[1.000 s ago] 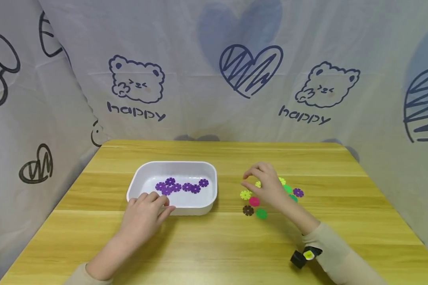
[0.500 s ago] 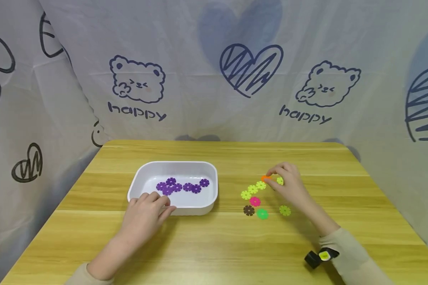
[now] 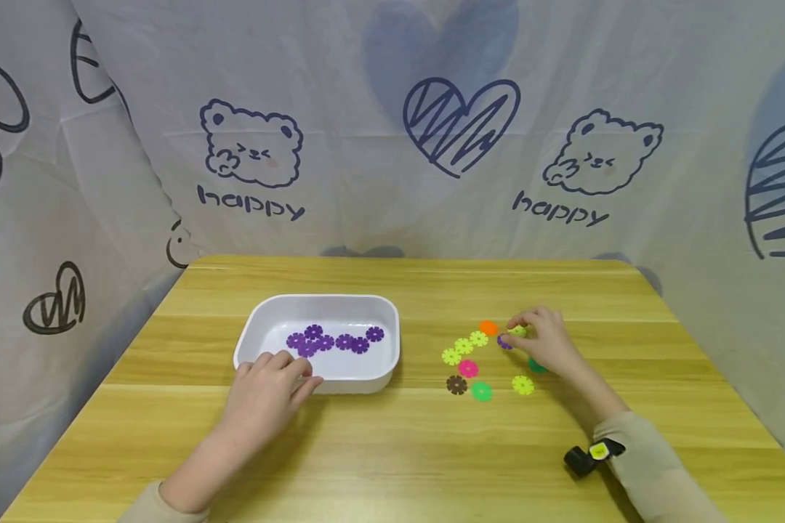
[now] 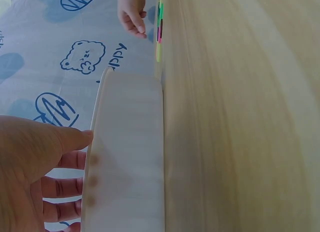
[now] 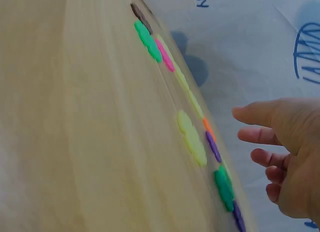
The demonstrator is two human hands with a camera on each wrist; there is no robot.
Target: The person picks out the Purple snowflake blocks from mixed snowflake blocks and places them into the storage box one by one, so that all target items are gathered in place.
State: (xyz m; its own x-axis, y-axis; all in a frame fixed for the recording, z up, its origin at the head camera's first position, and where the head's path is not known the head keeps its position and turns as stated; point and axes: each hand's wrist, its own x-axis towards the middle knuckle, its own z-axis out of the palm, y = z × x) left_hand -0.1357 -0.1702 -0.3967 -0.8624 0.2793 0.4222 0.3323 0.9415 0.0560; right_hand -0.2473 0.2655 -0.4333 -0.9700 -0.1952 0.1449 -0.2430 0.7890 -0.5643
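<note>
In the head view, my left hand (image 3: 266, 396) is at the near rim of a white tray (image 3: 392, 341) that holds several purple snowflake discs (image 3: 307, 348). The left wrist view shows the thumb against the rim and fingers curled over it, dark fingertip shadows showing through the wall. My right hand (image 3: 549, 345) hovers over the loose discs on the right, thumb and fingers apart in the right wrist view. Below its fingertips lies a purple disc (image 5: 213, 146), beside an orange disc (image 3: 488, 328). A green disc (image 5: 224, 188) is partly covered by the hand in the head view.
Yellow discs (image 3: 464, 346), a pink disc (image 3: 468, 369), a brown disc (image 3: 456, 385) and a light green disc (image 3: 481, 391) lie flat on the wooden table (image 3: 392, 465). A black wrist camera (image 3: 582, 460) sits on the right sleeve. Printed cloth (image 3: 366, 167) hangs behind.
My right hand has moved right across the discs, first to the orange disc, then to the purple one. The orange disc now lies uncovered. The left hand has stayed at the tray.
</note>
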